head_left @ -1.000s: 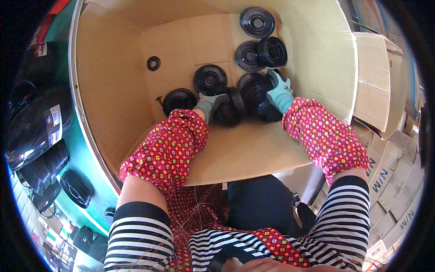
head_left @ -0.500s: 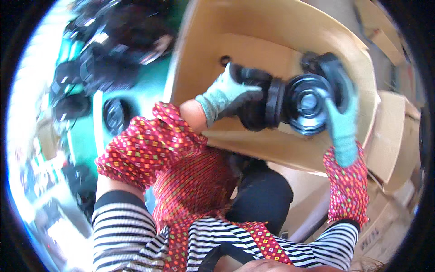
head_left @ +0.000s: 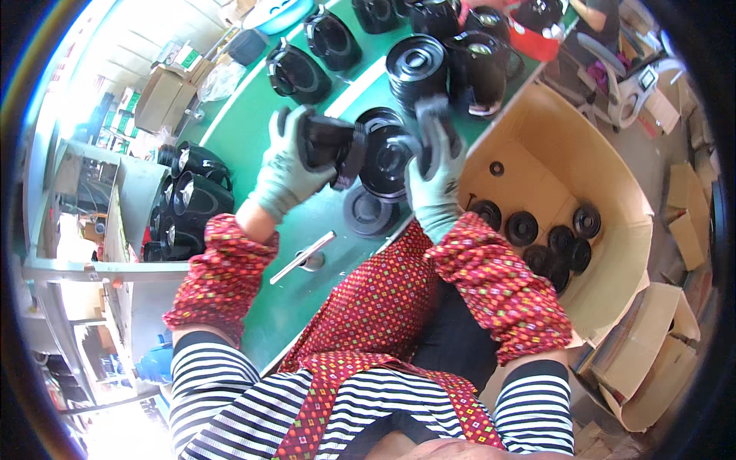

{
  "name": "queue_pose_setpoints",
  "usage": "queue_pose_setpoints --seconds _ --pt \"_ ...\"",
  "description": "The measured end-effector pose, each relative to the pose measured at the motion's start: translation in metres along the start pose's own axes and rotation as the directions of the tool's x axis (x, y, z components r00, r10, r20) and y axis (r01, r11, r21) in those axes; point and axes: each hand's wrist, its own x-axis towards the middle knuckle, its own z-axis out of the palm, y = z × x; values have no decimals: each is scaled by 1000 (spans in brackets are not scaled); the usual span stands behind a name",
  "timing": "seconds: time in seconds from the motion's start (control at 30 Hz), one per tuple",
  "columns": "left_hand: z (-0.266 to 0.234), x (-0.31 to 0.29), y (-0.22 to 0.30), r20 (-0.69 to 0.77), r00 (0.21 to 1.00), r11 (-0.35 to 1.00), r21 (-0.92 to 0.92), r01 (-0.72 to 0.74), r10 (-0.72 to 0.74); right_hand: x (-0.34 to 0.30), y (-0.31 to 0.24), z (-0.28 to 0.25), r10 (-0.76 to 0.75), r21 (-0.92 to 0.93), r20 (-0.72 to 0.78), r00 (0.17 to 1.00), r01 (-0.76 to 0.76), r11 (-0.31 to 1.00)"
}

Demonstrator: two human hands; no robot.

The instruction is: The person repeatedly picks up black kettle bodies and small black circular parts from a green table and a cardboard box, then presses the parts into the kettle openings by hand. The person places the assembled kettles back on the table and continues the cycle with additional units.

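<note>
A green counter (head_left: pixel 253 138) runs from near left to far right. Strong light washes out the far left, where shelving (head_left: pixel 84 192) and cardboard boxes (head_left: pixel 157 96) stand. On the right, more flattened boxes (head_left: pixel 652 360) lie on a grey floor (head_left: pixel 652 165).

Both arms are extended forward and upward, forearms covered in red patterned sleeve guards over striped sleeves. Left hand (head_left: pixel 285 170), gloved in grey-green, is raised with fingers curled closed in a grip, palm turned rightward. Right hand (head_left: pixel 434 178), gloved likewise, is held just beside it, fingers wrapped shut, wrist bent slightly inward.
</note>
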Motion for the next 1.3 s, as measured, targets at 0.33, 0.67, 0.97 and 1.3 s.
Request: queue_pose_setpoints --seconds 0.33,0.67,0.97,1.3 --pt "37 -56 -99 192 979 996 77 55 -69 -21 -14 18 132 -626 531 837 283 726" --pt "-17 -83 -138 161 971 978 -84 192 -177 -12 72 10 -39 -293 500 865 212 932" --pt "-142 2 -357 -253 710 569 452 687 -657 -9 30 -4 -45 -381 443 895 233 895" --pt "-136 40 -417 -167 708 527 557 642 -686 -41 -46 -46 193 -209 421 886 -113 971"
